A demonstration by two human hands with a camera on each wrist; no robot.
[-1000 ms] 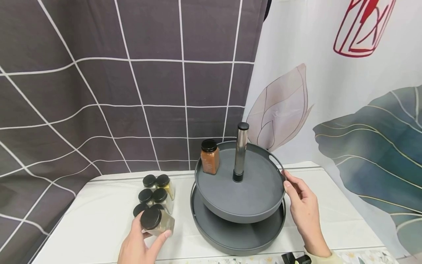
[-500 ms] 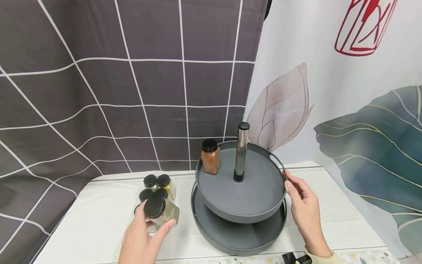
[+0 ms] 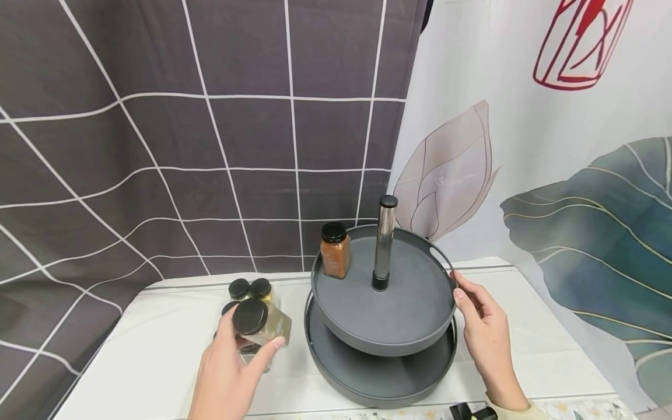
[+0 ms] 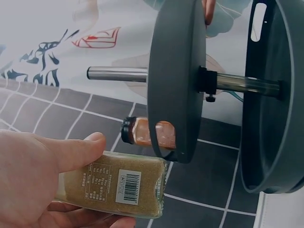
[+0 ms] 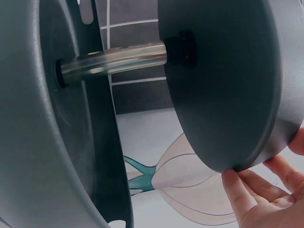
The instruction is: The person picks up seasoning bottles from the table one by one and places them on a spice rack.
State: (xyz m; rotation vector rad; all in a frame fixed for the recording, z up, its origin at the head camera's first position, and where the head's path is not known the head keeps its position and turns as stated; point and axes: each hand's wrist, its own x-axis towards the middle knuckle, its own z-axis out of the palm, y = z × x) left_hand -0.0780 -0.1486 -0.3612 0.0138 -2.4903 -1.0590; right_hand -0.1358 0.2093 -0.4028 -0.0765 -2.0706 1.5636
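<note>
My left hand (image 3: pixel 227 364) grips a square glass spice jar (image 3: pixel 270 325) with a black lid and tan powder inside. In the left wrist view, the barcode label of that spice jar (image 4: pixel 126 185) faces the camera, thumb on one side and fingers on the other. It is held up over the grouped jars, left of a grey two-tier turntable (image 3: pixel 388 321). My right hand (image 3: pixel 485 335) holds the upper tier's rim at its right side, thumb on the outer wall. The right wrist view shows those fingers (image 5: pixel 235 190) at the rim's underside. An orange-brown spice jar (image 3: pixel 335 256) stands on the upper tier.
Several black-lidded jars (image 3: pixel 239 288) stand close together on the white tabletop (image 3: pixel 147 350), partly hidden behind my left hand. A steel post (image 3: pixel 384 245) rises from the turntable's centre. Behind the table hang a dark gridded curtain (image 3: pixel 252 134) and a white printed one (image 3: pixel 462 70).
My left hand has lifted the tan-powder spice jar up and a little to the right, away from the front of the jar group. My right hand keeps its hold on the upper tier.
</note>
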